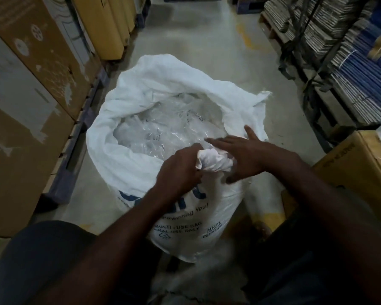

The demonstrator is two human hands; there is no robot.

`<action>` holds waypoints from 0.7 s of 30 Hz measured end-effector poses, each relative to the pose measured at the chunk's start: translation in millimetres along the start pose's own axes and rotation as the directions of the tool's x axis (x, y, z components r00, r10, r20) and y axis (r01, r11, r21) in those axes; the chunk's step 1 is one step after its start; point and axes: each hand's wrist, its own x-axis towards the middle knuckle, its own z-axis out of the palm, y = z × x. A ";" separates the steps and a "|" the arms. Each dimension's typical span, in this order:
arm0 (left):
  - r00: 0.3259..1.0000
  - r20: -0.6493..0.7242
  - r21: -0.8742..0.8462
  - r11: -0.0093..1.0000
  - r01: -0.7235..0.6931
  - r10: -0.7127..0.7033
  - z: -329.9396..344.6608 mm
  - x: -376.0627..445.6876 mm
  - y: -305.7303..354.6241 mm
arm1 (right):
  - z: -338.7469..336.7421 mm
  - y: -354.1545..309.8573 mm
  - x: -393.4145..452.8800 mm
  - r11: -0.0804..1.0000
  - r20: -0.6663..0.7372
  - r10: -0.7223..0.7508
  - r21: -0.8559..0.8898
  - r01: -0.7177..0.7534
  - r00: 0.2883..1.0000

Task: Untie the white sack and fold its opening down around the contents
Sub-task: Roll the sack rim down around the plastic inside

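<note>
A white woven sack (128, 119) with blue print stands on the concrete floor in front of me. Its mouth gapes open and its rim is rolled outward at the far and left sides. Clear plastic packets (163, 128) fill the inside. At the near rim my left hand (180, 166) is closed around a bunched wad of the sack's white fabric (213, 160). My right hand (244, 155) lies against the same wad from the right, fingers spread and pointing left, thumb up.
Tall brown cartons (31, 73) on pallets line the left side. Stacks of flat cardboard on a pallet (330, 51) stand at the right. A yellow-brown carton (361, 159) sits close at my right. The concrete aisle (196, 34) runs ahead.
</note>
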 end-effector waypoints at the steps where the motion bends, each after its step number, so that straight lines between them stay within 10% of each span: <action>1: 0.995 -0.050 0.101 0.992 -0.077 0.082 3.5 -5.3 3.4 | 3.7 -0.7 -1.1 0.999 0.046 0.019 -0.044 -0.017 0.999; 8: 0.795 -0.234 0.475 0.779 -0.410 0.560 -24.2 -11.3 -23.7 | 8.5 -19.7 21.3 0.985 -0.628 0.139 0.010 -0.171 0.765; 12: 0.888 -0.287 0.429 0.877 -0.216 0.359 -46.8 -12.3 -29.6 | 19.9 -44.5 41.7 0.978 -0.631 0.197 0.179 -0.107 0.750; 21: 0.994 0.104 -0.050 0.997 0.051 -0.045 -40.3 -3.7 -5.7 | 31.8 -59.8 40.6 0.994 -0.481 0.023 0.108 0.033 0.876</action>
